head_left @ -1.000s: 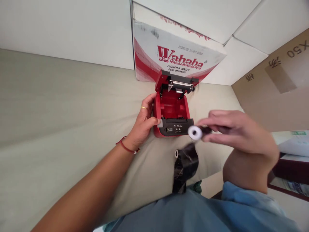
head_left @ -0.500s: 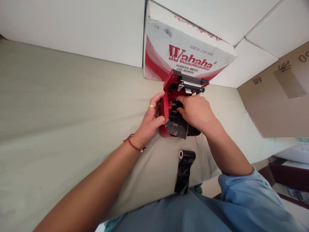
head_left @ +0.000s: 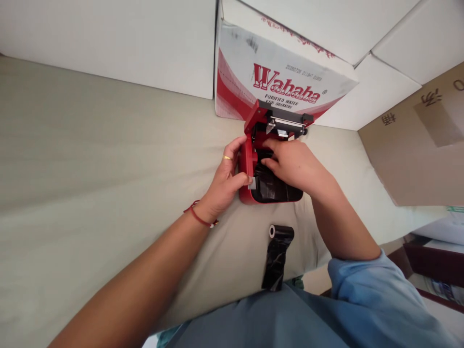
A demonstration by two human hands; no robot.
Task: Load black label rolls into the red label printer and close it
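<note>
A red label printer [head_left: 247, 162] stands on the pale cloth with its lid [head_left: 286, 116] raised, showing a metal bar and a black roller. My left hand [head_left: 226, 176] grips the printer's left wall, the thumb on its front corner near a small grey tab and the fingers along the side. Inside the black-lined body, the thumb and forefinger of my right hand [head_left: 295, 164] are around a black ribbon roll, mostly hidden by the hand. Shiny black film [head_left: 270, 186] lies across the front of the compartment. Nearer my body, a second black ribbon roll [head_left: 282, 233] rests partly unwound.
Directly behind the printer is a Wahaha water carton [head_left: 286, 72]. White boxes [head_left: 108, 43] line the back. A brown cardboard box [head_left: 416, 145] stands at the right. Pale cloth [head_left: 108, 154] stretches to the left.
The grey-black flap that hung over the printer's front edge no longer hangs there; dark film now lies inside. My right hand has shifted slightly left, while my left hand keeps its place.
</note>
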